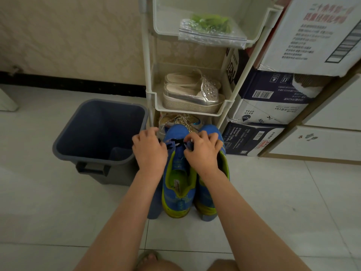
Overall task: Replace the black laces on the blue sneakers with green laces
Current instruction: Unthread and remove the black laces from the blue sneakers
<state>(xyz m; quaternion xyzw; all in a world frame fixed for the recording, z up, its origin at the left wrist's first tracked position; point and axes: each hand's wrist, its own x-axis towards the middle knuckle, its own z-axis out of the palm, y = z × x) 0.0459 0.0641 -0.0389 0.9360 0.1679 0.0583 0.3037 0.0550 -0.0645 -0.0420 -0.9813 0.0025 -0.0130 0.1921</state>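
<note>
**Both hands on the lace of the left sneaker**

The tiled floor (58,212) lies under everything you are working on. Beyond your right hand (203,151) and off to its right rises a stack of cardboard boxes (273,106). Straight ahead of both hands stands a white shelf rack (187,112), its trays one above the other. Just beside your left hand (150,149), on its outer side, sits an open grey bin (64,132), near the rack's post.

The blue sneakers (177,184) stand side by side on the floor directly beneath your hands and forearms, with their toes towards the rack and their yellow-green heels towards you. A pair of silver platform shoes (193,94) rests in the middle tray, above and beyond your hands. Higher still, in the top tray and well apart from both hands, a clear plastic bag (214,39) holds the green laces (210,21).

Your left hand is clenched on the left sneaker (175,171) at the left edge of its eyelets, fingers curled down over it. Your right hand reaches across the right sneaker (207,202) and pinches the black lace (178,142) between thumb and fingertips. That lace runs in a short stretch between your two hands, across the left sneaker near its toe. Below that stretch, no lace crosses the tongue.
</note>
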